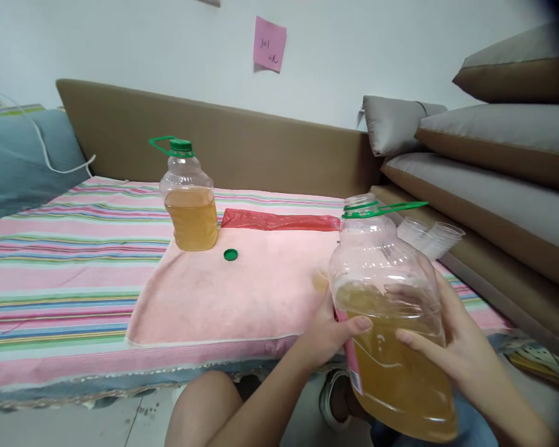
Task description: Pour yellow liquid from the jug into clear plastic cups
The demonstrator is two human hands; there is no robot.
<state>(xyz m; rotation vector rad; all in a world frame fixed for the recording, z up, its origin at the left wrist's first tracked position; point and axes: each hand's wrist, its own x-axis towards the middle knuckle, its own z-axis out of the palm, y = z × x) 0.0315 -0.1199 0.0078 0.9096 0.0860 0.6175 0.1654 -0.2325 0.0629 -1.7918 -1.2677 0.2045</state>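
Clear plastic, green-handled jug of amber liquid (pixel 400 360), lower right, is held between left hand (pixel 333 332) and right hand (pixel 454 335). It is uncapped; a round green plastic cap (pixel 230 254) lies left of centre. A second amber-filled plastic jug (pixel 192 217), upper left, is still capped.

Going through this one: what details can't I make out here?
All in the head view:
1. Left hand: fingers other than the thumb, hidden behind the held bottle.
2. Pink label: wording, turned too far aside.
3. Yellowish thing: blurred, partly covered by that bottle.
4. Scrap above: cut off by the top edge.
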